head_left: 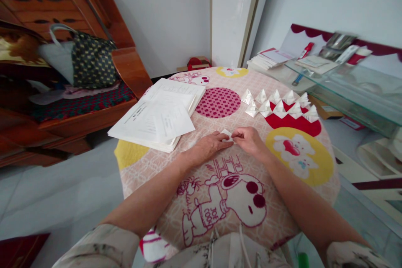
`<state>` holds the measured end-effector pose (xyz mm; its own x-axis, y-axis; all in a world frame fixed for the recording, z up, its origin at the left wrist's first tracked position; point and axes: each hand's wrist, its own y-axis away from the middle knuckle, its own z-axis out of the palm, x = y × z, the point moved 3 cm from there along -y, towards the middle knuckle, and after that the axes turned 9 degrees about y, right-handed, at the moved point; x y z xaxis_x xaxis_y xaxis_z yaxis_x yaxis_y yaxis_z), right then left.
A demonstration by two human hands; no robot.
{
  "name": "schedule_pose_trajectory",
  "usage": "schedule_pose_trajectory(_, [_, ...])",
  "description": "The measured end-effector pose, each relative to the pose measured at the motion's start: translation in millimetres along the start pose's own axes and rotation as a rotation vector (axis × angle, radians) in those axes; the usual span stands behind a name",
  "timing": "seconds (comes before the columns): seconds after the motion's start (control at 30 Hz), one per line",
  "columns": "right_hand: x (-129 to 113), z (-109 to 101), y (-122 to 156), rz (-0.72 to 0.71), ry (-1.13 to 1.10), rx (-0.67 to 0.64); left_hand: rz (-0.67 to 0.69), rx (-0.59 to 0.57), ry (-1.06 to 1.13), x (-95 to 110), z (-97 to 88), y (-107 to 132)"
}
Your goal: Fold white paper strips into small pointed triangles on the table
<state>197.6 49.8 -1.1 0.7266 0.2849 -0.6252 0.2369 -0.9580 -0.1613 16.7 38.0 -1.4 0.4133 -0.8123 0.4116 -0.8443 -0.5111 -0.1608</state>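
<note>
A small folded white paper piece lies on the round table's cartoon-print cloth, between my two hands. My left hand rests flat beside it, fingers stretched out and pressing its left edge. My right hand has its fingers curled in a pinch on the paper's right edge. Several finished folded paper shapes stand in two rows farther back on the right. A stack of printed white sheets lies on the table's left part.
A wooden bench with a dark patterned bag stands to the left. A glass shelf with books, papers and a metal tin is at the right. A white panel leans on the back wall.
</note>
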Motion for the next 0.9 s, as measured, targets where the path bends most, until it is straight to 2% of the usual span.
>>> schedule_pose_trajectory(0.1, [4, 2, -1, 0.085, -0.010, -0.034, -0.025, 0.020, 0.068, -4, -0.5, 2])
schedule_pose_trajectory(0.33, [-4, 6, -3, 0.125, 0.128, -0.051, -0.013, 0.045, 0.112, -6, -0.5, 3])
schedule_pose_trajectory(0.53, [2, -6, -2, 0.149, 0.213, -0.071, 0.006, 0.068, 0.080, -9, 2.0, 3])
schedule_pose_trajectory(0.77, [28, -31, 4, 0.224, 0.238, 0.031, 0.037, 0.105, 0.091, -17, 8.9, 5])
schedule_pose_trajectory(0.83, [26, -30, 4, 0.190, 0.158, 0.100, 0.036, 0.102, 0.081, -17, 9.1, 5])
schedule_pose_trajectory(0.9, [17, -22, 4, 0.086, 0.039, 0.145, 0.026, 0.089, 0.060, -14, 7.3, 4])
